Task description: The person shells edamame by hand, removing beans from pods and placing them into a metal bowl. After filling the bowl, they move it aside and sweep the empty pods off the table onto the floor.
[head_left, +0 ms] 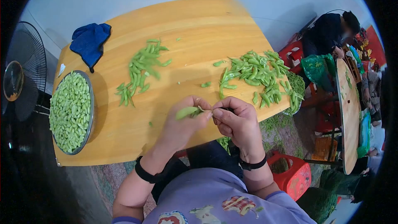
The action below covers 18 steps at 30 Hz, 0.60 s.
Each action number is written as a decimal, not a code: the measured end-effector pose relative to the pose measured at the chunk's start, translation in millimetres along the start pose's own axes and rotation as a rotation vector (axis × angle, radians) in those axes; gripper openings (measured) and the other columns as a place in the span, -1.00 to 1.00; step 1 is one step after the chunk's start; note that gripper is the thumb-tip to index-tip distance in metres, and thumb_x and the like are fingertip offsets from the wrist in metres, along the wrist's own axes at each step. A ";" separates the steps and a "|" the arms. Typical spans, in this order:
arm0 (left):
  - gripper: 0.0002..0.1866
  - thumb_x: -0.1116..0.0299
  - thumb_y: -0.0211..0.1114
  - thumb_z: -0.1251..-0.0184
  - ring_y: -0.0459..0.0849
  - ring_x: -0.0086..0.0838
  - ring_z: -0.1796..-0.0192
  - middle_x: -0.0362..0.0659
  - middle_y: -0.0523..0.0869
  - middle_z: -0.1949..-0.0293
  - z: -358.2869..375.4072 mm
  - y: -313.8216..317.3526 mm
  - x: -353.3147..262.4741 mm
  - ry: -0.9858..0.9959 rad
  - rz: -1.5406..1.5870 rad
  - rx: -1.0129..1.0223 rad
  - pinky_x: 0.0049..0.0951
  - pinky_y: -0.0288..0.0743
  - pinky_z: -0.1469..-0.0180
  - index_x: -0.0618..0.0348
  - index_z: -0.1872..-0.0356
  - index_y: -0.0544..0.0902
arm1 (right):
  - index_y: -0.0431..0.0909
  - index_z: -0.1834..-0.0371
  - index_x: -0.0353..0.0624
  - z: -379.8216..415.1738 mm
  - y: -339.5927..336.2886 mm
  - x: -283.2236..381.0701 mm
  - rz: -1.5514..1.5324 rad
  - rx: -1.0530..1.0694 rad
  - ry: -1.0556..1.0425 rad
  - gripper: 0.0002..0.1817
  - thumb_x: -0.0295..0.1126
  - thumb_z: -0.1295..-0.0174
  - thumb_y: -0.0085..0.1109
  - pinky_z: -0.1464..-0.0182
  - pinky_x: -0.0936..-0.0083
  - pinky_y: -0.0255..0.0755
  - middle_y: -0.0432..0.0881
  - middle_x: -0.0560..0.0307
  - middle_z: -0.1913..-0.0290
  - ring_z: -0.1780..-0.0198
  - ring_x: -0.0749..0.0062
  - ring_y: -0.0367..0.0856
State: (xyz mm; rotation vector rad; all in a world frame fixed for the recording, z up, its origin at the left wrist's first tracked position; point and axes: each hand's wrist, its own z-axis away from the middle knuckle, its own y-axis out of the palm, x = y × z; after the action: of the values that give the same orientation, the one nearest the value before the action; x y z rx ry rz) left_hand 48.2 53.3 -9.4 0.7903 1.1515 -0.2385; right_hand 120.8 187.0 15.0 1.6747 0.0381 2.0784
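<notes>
Green soybean pods are held in my left hand (186,118), its fingers closed; one pod (187,112) sticks out to the left. My right hand (238,120) meets it at the fingertips, thumb and forefinger pinched together. Something small and dark shows between the right fingers, too hidden to name. Beyond my hands, a loose group of pods (139,68) lies left of centre on the wooden table (186,25), partly blurred. A larger heap of pods (255,70) spreads to the right. At the far left, a metal bowl (92,112) is full of shelled green beans (70,110).
A blue cloth (90,43) lies at the table's back left. A fan (25,66) stands beyond the left edge. To the right are a red stool (292,174), pods on the floor, a second table (348,116) and another person (325,33) with a green bag (317,66).
</notes>
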 end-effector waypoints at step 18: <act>-0.91 0.47 0.18 -0.19 0.35 -0.77 0.56 -0.38 0.48 0.55 0.1 11.3 -1.6 -0.012 0.111 -0.221 -0.75 0.17 0.54 0.23 0.30 0.55 | 0.47 0.34 -0.33 0.2 16.2 -18.2 0.541 -0.148 -0.536 -0.94 -0.57 -0.14 0.07 0.57 0.81 0.18 0.46 0.31 0.56 0.60 0.78 0.30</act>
State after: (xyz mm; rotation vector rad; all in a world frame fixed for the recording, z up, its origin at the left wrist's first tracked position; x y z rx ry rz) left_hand 53.9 60.9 -3.1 0.6535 1.0975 -0.0229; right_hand 118.2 165.8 3.4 2.2618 -0.7967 1.8232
